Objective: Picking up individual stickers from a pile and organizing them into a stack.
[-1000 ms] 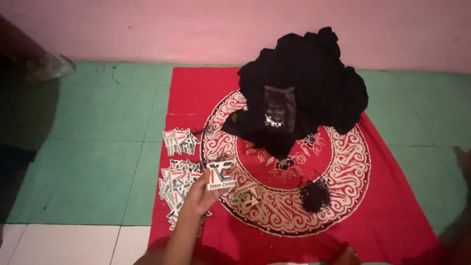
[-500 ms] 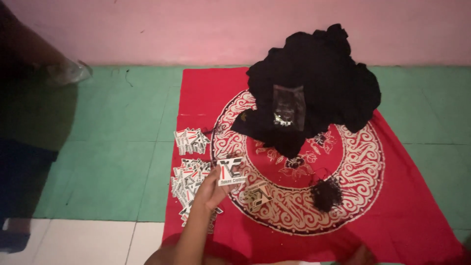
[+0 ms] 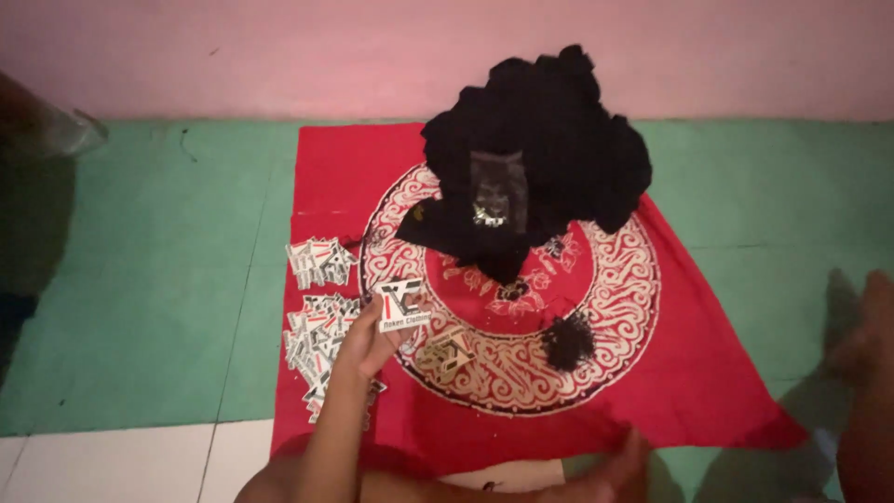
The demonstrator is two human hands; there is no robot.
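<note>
My left hand (image 3: pixel 365 340) holds up a white card tag (image 3: pixel 402 305) with a black and red logo, pinched at its lower left corner. It hovers over the left part of a red patterned cloth (image 3: pixel 689 373) spread on the floor. Just left of the hand lies a loose heap of the same tags (image 3: pixel 315 343), with a smaller heap (image 3: pixel 318 261) above it. One more tag (image 3: pixel 445 352) lies flat on the cloth, right of the hand. My right hand does not show.
A heap of black clothes (image 3: pixel 559 140) with a clear plastic bag (image 3: pixel 494 186) on it sits at the cloth's far side. A bundle of black strings (image 3: pixel 568 340) lies mid-cloth. Bare limbs lie along the bottom edge (image 3: pixel 615 466) and at the right (image 3: pixel 866 373). Green floor tiles (image 3: pixel 158 279) surround the cloth.
The view has swung, so everything sits further left in frame. My left hand still holds the same tag in about the same spot over the cloth. A limb now shows at the right.
</note>
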